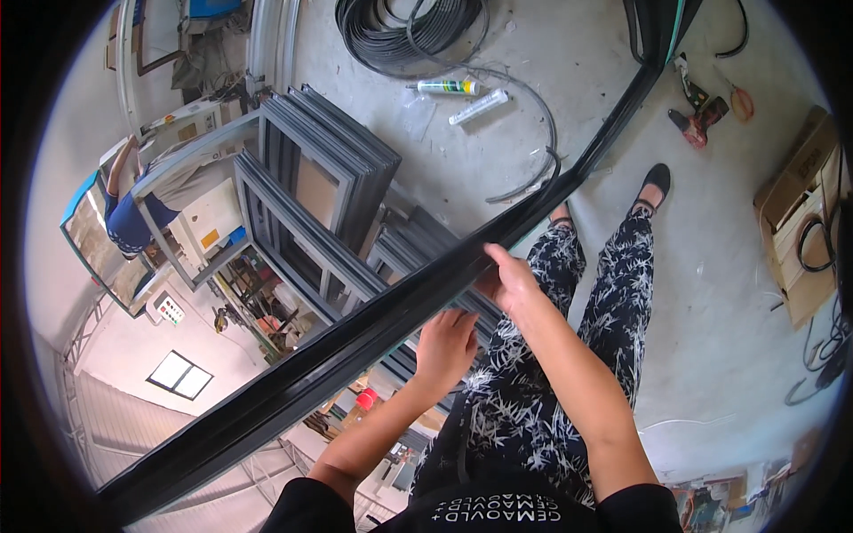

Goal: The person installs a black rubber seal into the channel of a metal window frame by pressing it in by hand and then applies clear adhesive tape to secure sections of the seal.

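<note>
A long black frame bar (pixel 355 330) with grooves along its length crosses in front of me, from the lower left to the upper right. My right hand (pixel 510 281) is closed on its near edge; the thumb lies on the bar and the other fingers are partly hidden. Just left of it, my left hand (pixel 447 348) is at the same edge, its fingers curled in. What those fingers hold, if anything, is hidden. Behind the bar, several grey window frames (pixel 333 169) lean together in a stack.
On the floor lie a coil of black strip (pixel 400 40), two sealant tubes (pixel 449 87), a red and black power drill (pixel 699 122) and orange-handled scissors (pixel 741 102). An opened cardboard box (pixel 786 249) with cables stands at the right. Another person (pixel 138 213) in blue works at the far left.
</note>
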{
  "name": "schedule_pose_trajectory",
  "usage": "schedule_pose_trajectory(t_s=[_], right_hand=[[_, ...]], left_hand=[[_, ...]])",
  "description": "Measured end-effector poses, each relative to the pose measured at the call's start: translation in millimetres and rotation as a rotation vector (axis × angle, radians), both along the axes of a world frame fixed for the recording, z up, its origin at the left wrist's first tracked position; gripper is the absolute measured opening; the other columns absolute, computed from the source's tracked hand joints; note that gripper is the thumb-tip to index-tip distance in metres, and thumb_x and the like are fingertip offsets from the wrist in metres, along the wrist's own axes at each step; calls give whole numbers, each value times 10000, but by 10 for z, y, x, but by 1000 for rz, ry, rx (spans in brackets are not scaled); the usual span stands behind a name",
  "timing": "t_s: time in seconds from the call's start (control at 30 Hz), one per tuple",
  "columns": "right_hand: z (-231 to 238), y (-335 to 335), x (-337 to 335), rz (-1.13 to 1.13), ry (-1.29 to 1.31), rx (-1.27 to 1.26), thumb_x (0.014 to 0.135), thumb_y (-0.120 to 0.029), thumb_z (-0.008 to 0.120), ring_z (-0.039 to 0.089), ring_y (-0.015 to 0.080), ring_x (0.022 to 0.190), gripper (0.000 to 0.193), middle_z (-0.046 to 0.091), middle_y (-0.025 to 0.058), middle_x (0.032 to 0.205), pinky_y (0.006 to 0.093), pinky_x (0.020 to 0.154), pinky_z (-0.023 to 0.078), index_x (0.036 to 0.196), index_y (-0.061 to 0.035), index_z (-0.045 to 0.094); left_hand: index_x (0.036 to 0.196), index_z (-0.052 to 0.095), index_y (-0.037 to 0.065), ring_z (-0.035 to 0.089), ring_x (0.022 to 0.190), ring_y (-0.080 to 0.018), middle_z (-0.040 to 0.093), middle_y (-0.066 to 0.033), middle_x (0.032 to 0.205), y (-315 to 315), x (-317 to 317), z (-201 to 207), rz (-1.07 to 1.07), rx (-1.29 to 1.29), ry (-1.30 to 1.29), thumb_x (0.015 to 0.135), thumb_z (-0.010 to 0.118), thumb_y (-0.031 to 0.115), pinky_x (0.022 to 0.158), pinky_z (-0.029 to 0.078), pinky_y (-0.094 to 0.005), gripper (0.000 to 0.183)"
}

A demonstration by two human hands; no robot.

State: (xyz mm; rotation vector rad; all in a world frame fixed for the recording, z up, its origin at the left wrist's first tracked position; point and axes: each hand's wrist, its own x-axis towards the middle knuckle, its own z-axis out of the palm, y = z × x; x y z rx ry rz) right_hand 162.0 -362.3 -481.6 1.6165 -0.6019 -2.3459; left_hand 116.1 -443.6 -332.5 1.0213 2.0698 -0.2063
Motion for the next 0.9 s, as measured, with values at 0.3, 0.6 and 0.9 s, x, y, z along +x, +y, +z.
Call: schedule_pose_trajectory(t_s=[0.3, 0.6, 0.9], right_hand=[[-235, 259, 391, 889, 71, 821, 914, -253, 675, 703, 265, 813, 283, 712, 155, 918, 412, 700, 558, 1029, 5, 648], [-619, 683, 268, 926, 654, 1910, 865, -100, 641, 609, 327, 1031, 236, 654, 105, 1076, 413, 874, 506, 1097, -59, 655], [-705, 765, 287, 894, 759, 1817, 812, -148, 719, 609, 299, 981, 272, 636, 83, 1039, 392, 821, 501, 1069, -73, 668]], left_hand=[[1099, 657, 41, 631, 867, -284, 648, -92, 933, 569, -164, 419, -75, 231, -164, 792, 710, 81, 782, 513, -407, 314], [1019, 648, 31, 629, 892, -260, 651, -81, 981, 1016, -381, 168, -171, 177, 210, 810, 642, 92, 823, 481, -384, 218], [1002, 649, 27, 615, 903, -239, 648, -79, 969, 1120, -391, -7, -376, 41, 372, 784, 604, 107, 770, 460, -374, 236]])
